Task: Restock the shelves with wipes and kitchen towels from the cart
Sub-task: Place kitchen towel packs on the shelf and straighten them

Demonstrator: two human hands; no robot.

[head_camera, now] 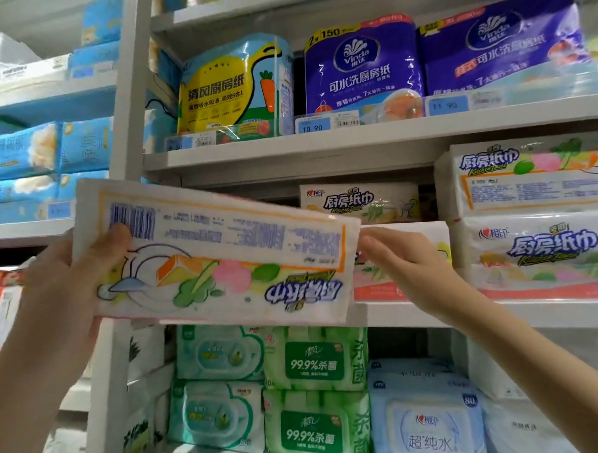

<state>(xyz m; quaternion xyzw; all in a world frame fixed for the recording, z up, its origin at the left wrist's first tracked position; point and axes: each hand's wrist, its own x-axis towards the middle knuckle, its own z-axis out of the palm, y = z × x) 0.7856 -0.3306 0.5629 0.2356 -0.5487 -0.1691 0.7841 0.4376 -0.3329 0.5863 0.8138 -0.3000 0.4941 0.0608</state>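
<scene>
We're holding the kitchen towel pack [223, 253] at the middle shelf [568, 314]: left hand [64, 291] gripping one end, right hand [408, 259] at the other, grip unclear. Likely light, soft, slick; hold both ends.

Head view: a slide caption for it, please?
Left hand grips an upside-down kitchen towel pack, right hand touching its end.
</scene>
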